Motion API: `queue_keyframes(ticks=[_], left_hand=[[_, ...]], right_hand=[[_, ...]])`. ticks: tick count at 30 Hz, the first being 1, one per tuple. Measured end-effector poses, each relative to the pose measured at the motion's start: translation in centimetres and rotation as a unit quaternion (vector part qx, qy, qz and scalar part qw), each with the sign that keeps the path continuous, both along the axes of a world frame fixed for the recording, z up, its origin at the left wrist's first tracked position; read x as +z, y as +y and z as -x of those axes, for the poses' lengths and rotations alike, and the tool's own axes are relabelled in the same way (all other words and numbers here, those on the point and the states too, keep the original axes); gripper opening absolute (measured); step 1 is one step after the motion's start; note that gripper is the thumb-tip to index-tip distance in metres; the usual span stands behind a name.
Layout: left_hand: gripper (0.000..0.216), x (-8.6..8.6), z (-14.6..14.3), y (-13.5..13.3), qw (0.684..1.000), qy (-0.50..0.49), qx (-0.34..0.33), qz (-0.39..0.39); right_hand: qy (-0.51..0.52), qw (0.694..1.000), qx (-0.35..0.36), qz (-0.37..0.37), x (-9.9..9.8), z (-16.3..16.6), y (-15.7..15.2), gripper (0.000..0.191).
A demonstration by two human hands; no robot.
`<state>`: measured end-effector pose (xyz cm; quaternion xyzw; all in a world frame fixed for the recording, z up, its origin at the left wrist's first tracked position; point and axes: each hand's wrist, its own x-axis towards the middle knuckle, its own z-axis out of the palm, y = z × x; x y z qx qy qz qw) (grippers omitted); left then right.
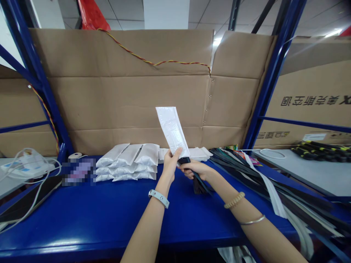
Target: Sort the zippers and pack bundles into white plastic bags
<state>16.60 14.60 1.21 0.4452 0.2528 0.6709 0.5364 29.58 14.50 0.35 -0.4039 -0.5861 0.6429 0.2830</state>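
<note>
My left hand (170, 163) is closed around the lower end of a white bubble mailer (172, 128), thumb on its front. The mailer is held up at a slant above the blue tabletop (109, 215). Just to the right, my right hand (196, 169) is closed on a folded dark strip (200, 185). The strip's black upper end is at the mailer's lower end, and its tail hangs below my fingers. How far the strip reaches inside is hidden. Filled white mailers (127, 160) lie stacked left of my hands.
Long dark and white strips (263, 182) spread across the right side and over the front edge. Flat white mailers (199, 153) lie behind my hands. A power strip with white cables (29, 164) is at far left. Cardboard (131, 98) walls the back between blue posts (270, 80).
</note>
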Motion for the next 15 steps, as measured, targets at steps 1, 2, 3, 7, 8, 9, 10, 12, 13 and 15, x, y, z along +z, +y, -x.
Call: queue_keyframes(ticks=[1, 2, 3, 7, 8, 9, 10, 12, 13, 15], left_hand=[[0.030, -0.1, -0.1, -0.1, 1.000, 0.002, 0.003, -0.001], [0.029, -0.1, -0.2, -0.1, 1.000, 0.003, 0.008, -0.001], [0.029, -0.1, -0.3, -0.1, 1.000, 0.000, 0.014, 0.000], [0.030, 0.0, -0.2, 0.0, 0.998, -0.029, 0.046, 0.009], [0.030, 0.1, 0.0, 0.1, 0.997, -0.042, 0.056, 0.011], [0.031, 0.3, 0.1, 0.2, 0.996, -0.056, 0.068, 0.013], [0.032, 0.4, 0.3, 0.3, 0.994, -0.071, 0.081, 0.015], [0.031, 0.8, 0.8, 0.6, 0.988, -0.103, 0.112, 0.020], [0.031, 1.0, 1.0, 0.7, 0.985, -0.118, 0.126, 0.021], [0.030, 1.2, 1.5, 0.9, 0.979, -0.140, 0.146, 0.024]], right_hand=[[-0.002, 1.000, -0.006, -0.001, 0.0, 0.0, 0.0, 0.022], [-0.002, 1.000, -0.008, -0.002, 0.0, 0.1, -0.1, 0.021], [0.000, 1.000, -0.006, -0.006, 0.1, 0.2, -0.2, 0.020], [0.022, 0.999, 0.016, -0.035, 0.3, 0.5, -0.7, 0.026], [0.020, 0.999, 0.018, -0.046, 0.4, 0.5, -0.9, 0.028], [0.014, 0.998, 0.016, -0.059, 0.6, 0.5, -1.0, 0.029], [0.005, 0.997, 0.014, -0.071, 0.7, 0.4, -1.1, 0.030], [-0.012, 0.996, 0.019, -0.088, 1.0, 0.2, -1.3, 0.035], [-0.019, 0.995, 0.020, -0.095, 1.2, 0.0, -1.3, 0.041], [-0.036, 0.992, 0.012, -0.120, 1.3, -0.2, -1.4, 0.054]])
